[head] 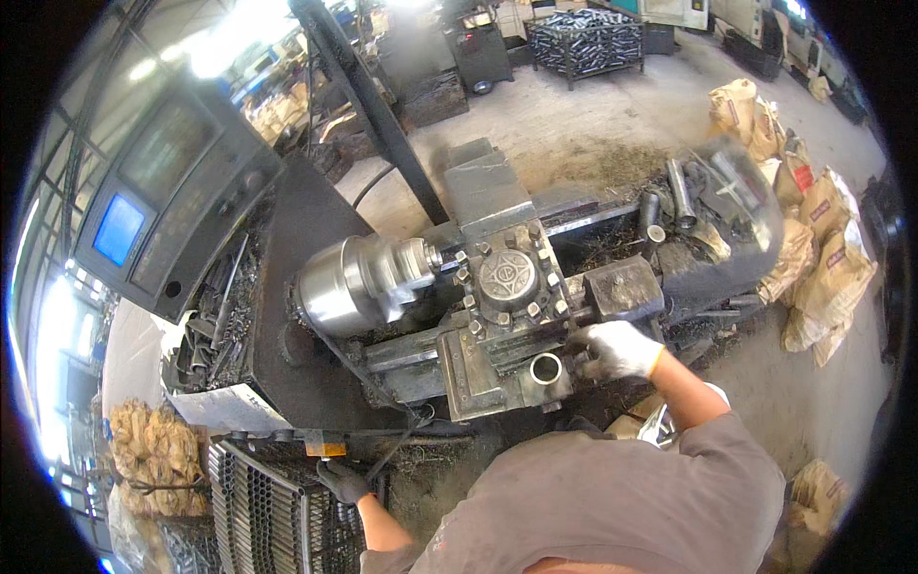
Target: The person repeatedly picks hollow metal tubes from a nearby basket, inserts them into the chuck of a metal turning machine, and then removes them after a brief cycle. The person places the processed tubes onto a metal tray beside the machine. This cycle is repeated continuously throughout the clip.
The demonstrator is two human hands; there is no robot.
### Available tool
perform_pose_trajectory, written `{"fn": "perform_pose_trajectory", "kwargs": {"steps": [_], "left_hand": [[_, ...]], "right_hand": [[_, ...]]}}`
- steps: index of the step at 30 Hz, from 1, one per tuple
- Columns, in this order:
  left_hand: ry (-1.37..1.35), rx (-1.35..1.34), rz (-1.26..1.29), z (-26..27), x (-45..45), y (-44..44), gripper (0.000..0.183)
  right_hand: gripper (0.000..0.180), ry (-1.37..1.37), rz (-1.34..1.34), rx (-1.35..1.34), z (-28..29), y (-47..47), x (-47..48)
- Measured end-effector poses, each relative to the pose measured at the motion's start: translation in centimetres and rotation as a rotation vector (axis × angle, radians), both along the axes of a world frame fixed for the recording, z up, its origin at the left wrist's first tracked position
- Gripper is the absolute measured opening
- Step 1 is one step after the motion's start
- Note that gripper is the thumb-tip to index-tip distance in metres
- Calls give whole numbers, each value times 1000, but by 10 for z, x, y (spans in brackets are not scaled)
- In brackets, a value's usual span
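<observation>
My left hand point(344, 482), in a dark glove, is low at the left, its fingertips at the underside of a yellow switch box point(326, 450). A white glove covers my right hand point(618, 350). It lies against the right side of the lathe carriage, and its dark fingertips hide what they touch. Beside it a short metal tube point(546, 369) stands upright in a holder. The round-capped tool turret point(508, 276), ringed with square-headed bolts, sits behind that. To its left is the shiny lathe chuck point(351, 283), its front blurred.
A rack of stacked metal tubes point(262, 502) stands below my left hand. The control panel point(172, 194) with a lit screen is at the left. Metal pieces point(681, 194) lie on the bed's right end. Paper sacks point(825, 244) line the right, and a slanted dark post point(373, 107) rises behind.
</observation>
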State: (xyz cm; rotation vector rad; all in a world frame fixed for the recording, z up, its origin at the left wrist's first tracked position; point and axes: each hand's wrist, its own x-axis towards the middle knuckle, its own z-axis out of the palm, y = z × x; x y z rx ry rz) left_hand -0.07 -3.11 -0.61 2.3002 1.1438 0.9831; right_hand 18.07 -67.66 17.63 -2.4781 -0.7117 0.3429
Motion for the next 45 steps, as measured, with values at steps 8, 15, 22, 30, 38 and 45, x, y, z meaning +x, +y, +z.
{"fn": "perform_pose_trajectory", "kwargs": {"steps": [8, 15, 22, 30, 38, 45], "left_hand": [[-487, -1020, -338, -38, -2, 18, 38], [-159, -547, -472, -15, 75, -178, 25], [-215, 44, -919, 159, 177, -244, 35], [-73, 760, -1077, 196, 290, -264, 69], [181, 807, -1018, 159, 380, -280, 65], [194, 871, -925, 138, 388, -276, 73]], "right_hand": [[27, -241, -55, 481, 87, 10, 85], [35, -366, 117, 212, 97, 109, 203], [49, -152, 356, -326, 55, 201, 294], [45, -149, 400, -458, -10, 225, 325], [24, 675, 377, -416, -4, 185, 363], [16, 139, 926, -249, -56, 185, 387]]}}
